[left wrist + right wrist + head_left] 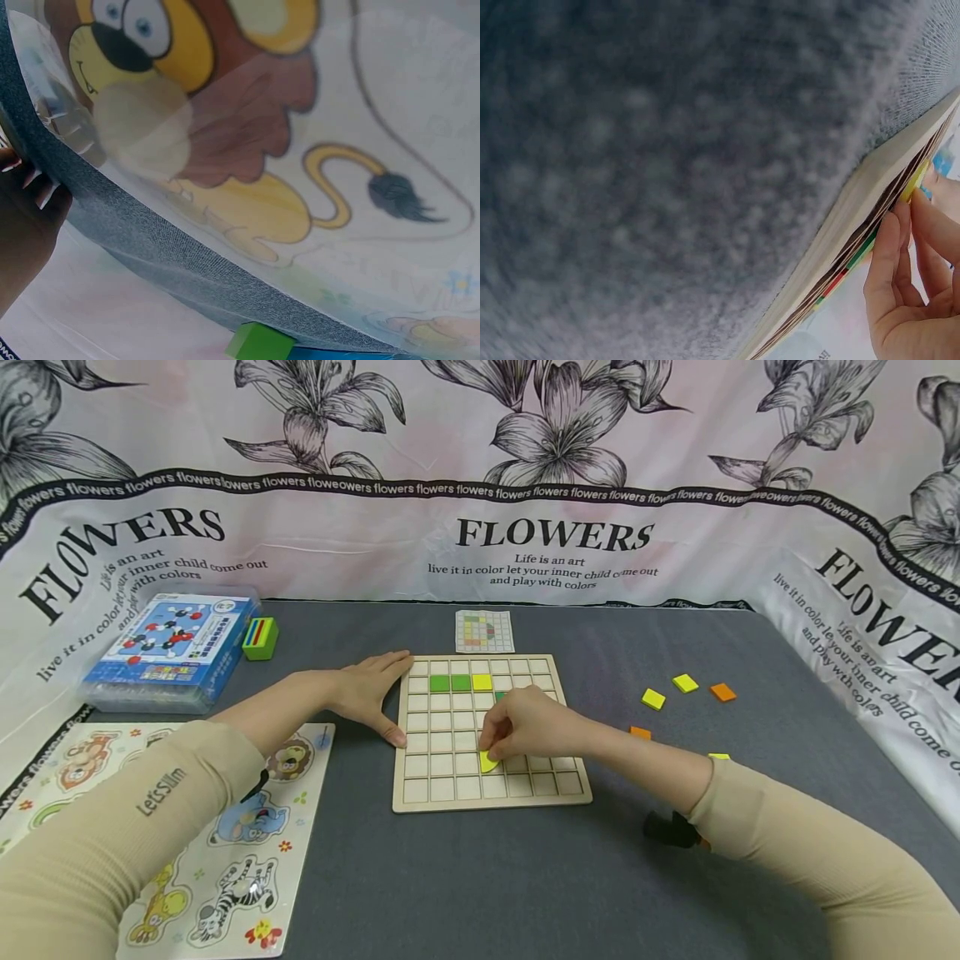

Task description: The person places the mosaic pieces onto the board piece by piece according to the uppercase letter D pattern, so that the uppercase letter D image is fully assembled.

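A white fabric backdrop (555,550) printed with dark flowers and lettering stands behind a dark grey surface (360,885). At the left lies a pale animal puzzle board (297,827) with a lion, an elephant and a zebra, partly covered by the person's left sleeve (157,810). The wooden grid board (467,788) lies flat in the middle of the surface. Farther back on the left sits a box (172,635) with a blue label.

The left hand (366,695) rests at the grid board's left edge, its grip released, fingers extended toward the upper corner and thumb against the side. The right hand (531,722) is over the board's middle, its grip pinching a yellow tile (487,762) above the lower cells; whether the tile touches the board cannot be told. A small patterned card (483,632) lies just beyond the far edge, and a green block (259,640) with coloured stripes stands beside the box.

Two green tiles (439,683) and a yellow square (482,682) sit side by side in the second row. Loose yellow pieces (653,699) and orange pieces (723,692) lie scattered on the right, some partly hidden by the right arm
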The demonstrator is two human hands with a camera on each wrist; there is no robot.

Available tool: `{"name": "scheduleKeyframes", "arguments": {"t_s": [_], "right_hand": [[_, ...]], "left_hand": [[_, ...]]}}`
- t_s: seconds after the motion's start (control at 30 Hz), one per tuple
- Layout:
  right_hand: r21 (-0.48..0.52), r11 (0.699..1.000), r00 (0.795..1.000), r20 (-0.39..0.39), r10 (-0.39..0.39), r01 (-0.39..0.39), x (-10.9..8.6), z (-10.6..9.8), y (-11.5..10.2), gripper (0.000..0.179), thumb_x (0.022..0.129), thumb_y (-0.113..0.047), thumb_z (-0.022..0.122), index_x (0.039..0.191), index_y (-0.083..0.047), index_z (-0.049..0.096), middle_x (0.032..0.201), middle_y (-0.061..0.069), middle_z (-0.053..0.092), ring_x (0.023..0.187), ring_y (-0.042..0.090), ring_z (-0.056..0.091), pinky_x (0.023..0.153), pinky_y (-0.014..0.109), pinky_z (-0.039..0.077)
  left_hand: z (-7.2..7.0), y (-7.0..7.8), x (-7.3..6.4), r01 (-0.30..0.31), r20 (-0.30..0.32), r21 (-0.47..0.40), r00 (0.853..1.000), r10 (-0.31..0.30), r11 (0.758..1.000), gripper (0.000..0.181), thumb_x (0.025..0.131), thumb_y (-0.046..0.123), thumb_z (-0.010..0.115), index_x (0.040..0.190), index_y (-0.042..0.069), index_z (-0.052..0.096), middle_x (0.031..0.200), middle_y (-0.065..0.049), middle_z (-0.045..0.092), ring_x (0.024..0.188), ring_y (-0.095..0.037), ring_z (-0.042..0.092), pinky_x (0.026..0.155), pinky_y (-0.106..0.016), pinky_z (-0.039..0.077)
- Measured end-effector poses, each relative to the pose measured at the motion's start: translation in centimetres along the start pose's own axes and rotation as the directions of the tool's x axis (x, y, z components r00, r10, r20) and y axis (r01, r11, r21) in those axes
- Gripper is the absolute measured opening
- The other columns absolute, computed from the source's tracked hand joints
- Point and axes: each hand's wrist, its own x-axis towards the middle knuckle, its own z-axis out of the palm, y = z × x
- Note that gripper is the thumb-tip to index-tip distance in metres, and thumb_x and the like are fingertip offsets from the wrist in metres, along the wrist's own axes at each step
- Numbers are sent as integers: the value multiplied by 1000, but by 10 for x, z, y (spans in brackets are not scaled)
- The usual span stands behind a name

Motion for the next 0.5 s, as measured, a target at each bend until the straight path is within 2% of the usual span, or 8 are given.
{"name": "scheduleKeyframes", "arguments": {"t_s": [0.23, 0.37, 0.5], "right_hand": [[-18, 1000, 1000, -8, -13, 12, 2, 1, -3, 8, 81, -6, 78, 83, -14, 77, 78, -4, 74, 68, 2, 60, 64, 18, 50], [-32, 999, 999, -34, -38, 37, 1, -2, -2, 1, 85, -14, 77, 84, -15, 77, 75, -6, 72, 66, 3, 58, 63, 19, 49], [-30, 999, 997, -79, -22, 19, -1, -12, 3, 5, 88, -20, 75, 85, -16, 77, 76, -3, 73, 65, 6, 59, 62, 22, 49]], "left_hand": [[1, -1, 0, -2, -5, 3, 1000, 2, 1000, 129, 73, 65, 78, 160, 4, 5, 167, -21, -1, 155, -44, 5, 123, -62, 18], [1, 0, 0, 2, -3, 2, 1000, -2, 1000, 129, 73, 64, 77, 160, 4, 4, 167, -21, -1, 155, -44, 5, 123, -62, 18], [1, 1, 0, 6, 1, -1, 1000, -6, 1000, 128, 73, 64, 78, 160, 4, 4, 168, -20, -2, 155, -44, 5, 123, -62, 18]]}}
